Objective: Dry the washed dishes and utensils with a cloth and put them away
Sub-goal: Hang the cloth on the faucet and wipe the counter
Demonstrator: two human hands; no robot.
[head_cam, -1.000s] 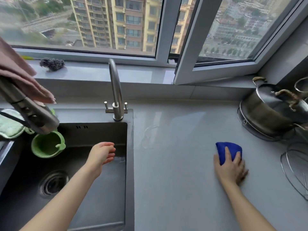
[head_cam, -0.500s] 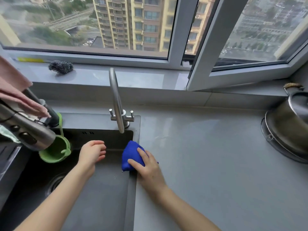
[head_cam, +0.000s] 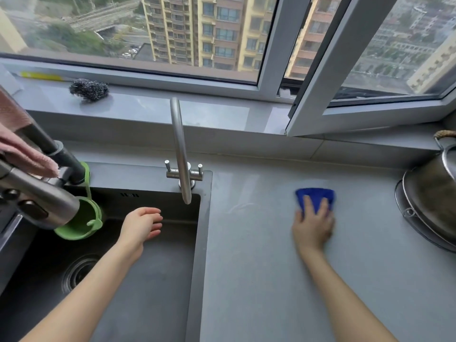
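- A wide grey-framed window [head_cam: 197,40] fills the top of the view, with high-rise blocks outside; its right sash stands swung inward over the grey sill [head_cam: 148,109].
- The smooth pale-grey stone table [head_cam: 271,267] carries faint wet streaks near its middle.
- A dark rectangular sink [head_cam: 148,292] is set into the table's left part, with a curved steel tap [head_cam: 180,149] at its back edge.
- A steel pot [head_cam: 434,201] sits at the right edge.
- A green silicone cup [head_cam: 81,225] hangs in the sink's left corner.
- The right hand [head_cam: 313,225] presses flat, fingers spread, on a folded blue cloth [head_cam: 314,196] lying on the table.
- The left hand [head_cam: 142,225] hovers over the sink, fingers loosely curled, holding nothing.
- A dark wire scourer [head_cam: 88,90] lies on the sill.
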